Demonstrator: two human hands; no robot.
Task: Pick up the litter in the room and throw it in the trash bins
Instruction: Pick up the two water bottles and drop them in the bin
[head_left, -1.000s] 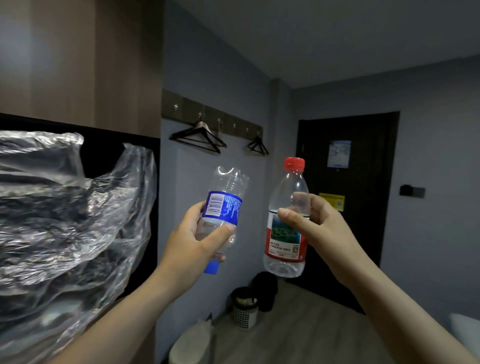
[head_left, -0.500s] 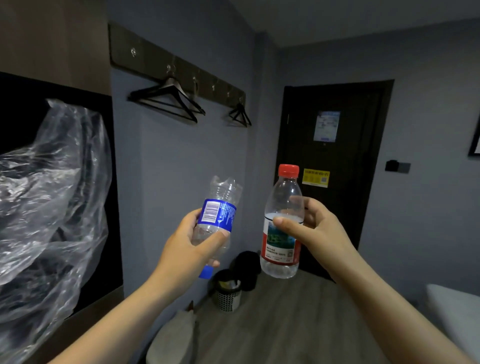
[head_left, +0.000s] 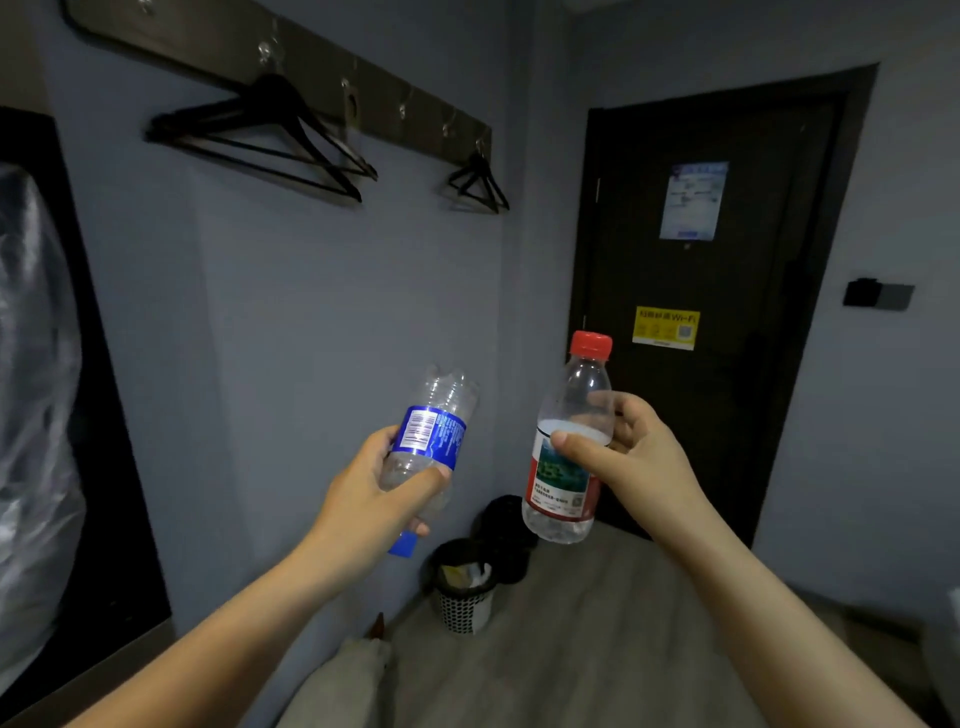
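My left hand (head_left: 376, 499) grips a clear bottle with a blue label (head_left: 434, 434), held upside down with its blue cap below my fingers. My right hand (head_left: 631, 457) holds an upright clear bottle with a red cap and red label (head_left: 563, 501). Both bottles are raised in front of me, a little apart. On the floor beyond them, by the wall, stands a white perforated trash bin (head_left: 464, 605) with a dark liner and some litter inside. Behind it sits a second, black bin (head_left: 506, 525).
A dark door (head_left: 727, 415) with notices closes the far end. Black hangers (head_left: 270, 135) hang from a hook rail on the left wall. Clear plastic wrap (head_left: 36, 415) bulges at the far left. A grey cushion (head_left: 343, 686) lies low centre. Wooden floor runs toward the bins.
The view has moved forward and tilted down toward the bins and door. The plastic wrap has slid to the left edge. Both hands keep hold of their bottles.
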